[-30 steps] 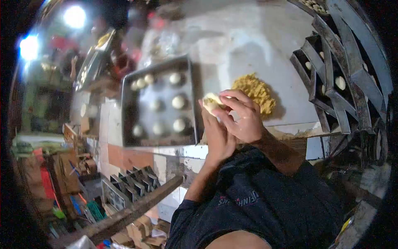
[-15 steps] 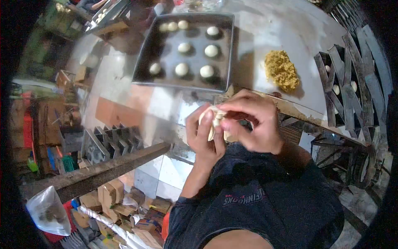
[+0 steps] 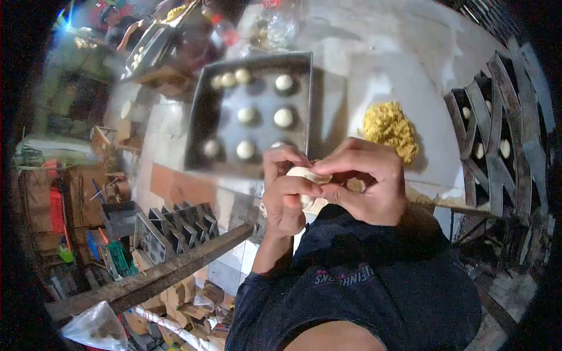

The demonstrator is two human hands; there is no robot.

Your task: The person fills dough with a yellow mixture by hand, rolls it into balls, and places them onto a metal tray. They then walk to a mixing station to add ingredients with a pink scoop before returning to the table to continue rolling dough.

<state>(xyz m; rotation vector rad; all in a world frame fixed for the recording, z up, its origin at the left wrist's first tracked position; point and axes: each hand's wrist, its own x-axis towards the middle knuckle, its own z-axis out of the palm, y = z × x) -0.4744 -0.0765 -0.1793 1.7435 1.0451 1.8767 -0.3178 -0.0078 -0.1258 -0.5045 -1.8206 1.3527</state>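
In front of my chest, my left hand [image 3: 283, 190] curls its fingers around a pale piece of dough [image 3: 302, 174]. My right hand [image 3: 370, 180] pinches the dough's edge between thumb and fingertips; the fingers cover part of it. Just beyond the hands lies a dark square baking tray [image 3: 263, 133] with several round dough balls [image 3: 284, 117] set apart on it. Three of them sit close together at its far left corner. To the right of the tray, a mound of yellow crumbly filling [image 3: 389, 128] rests on the pale tabletop [image 3: 430, 140].
Dark metal trays [image 3: 508, 105] with pale dough pieces between them stand at the right. More angled metal trays [image 3: 170, 231] sit at lower left behind a wooden beam [image 3: 152, 279]. Cardboard [image 3: 181, 298] and a plastic bag [image 3: 96, 329] lie below. Another person's arm [image 3: 130, 36] shows at upper left.
The view has tilted up, so the tray and filling appear lower. My left fingers have curled further over the dough, and my right hand still pinches its edge.
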